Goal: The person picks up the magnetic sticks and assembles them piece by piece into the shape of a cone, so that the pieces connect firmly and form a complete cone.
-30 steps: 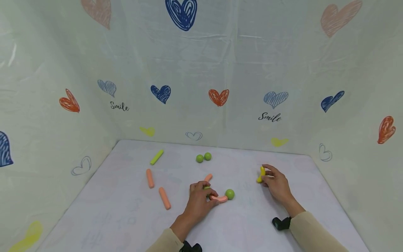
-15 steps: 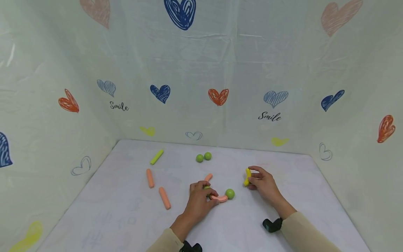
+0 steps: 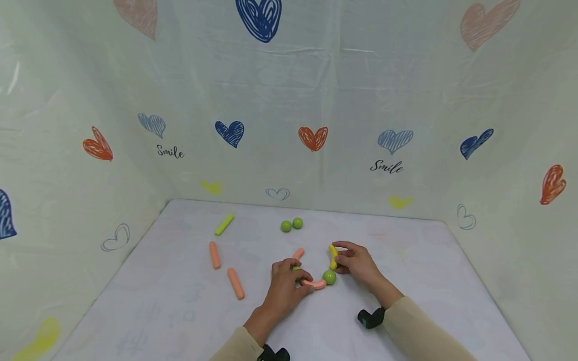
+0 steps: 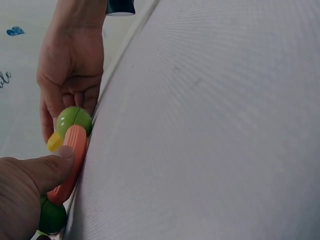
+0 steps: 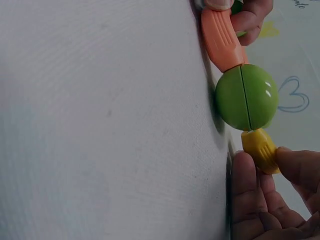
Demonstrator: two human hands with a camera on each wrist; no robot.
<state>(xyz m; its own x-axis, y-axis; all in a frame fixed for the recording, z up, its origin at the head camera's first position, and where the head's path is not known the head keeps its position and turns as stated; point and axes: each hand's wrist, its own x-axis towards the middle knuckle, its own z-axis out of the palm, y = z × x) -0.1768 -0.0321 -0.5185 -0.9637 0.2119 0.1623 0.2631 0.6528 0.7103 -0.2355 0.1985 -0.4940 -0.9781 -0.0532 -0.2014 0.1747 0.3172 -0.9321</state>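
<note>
In the head view my left hand (image 3: 287, 286) pinches a curved salmon toy stick (image 3: 317, 285) lying at the middle of the table. One end of that stick meets a green ball (image 3: 329, 277); a second green ball (image 4: 52, 216) sits at its other end, partly covered by the hand. Beyond the left hand another salmon stick (image 3: 298, 253) shows in part. My right hand (image 3: 361, 265) holds a short curved yellow stick (image 3: 333, 256) between thumb and fingers. In the right wrist view the yellow stick's tip is right at the green ball; firm joining cannot be told.
Two salmon sticks (image 3: 214, 255) (image 3: 236, 284) and a yellow-green stick (image 3: 224, 224) lie to the left on the white table (image 3: 180, 321). Two green balls (image 3: 286, 226) (image 3: 297, 223) rest near the back edge. A heart-printed curtain (image 3: 271, 165) surrounds the table.
My right hand has moved left with the yellow stick, bringing it from the table's right side to the green ball. My left hand has stayed in place.
</note>
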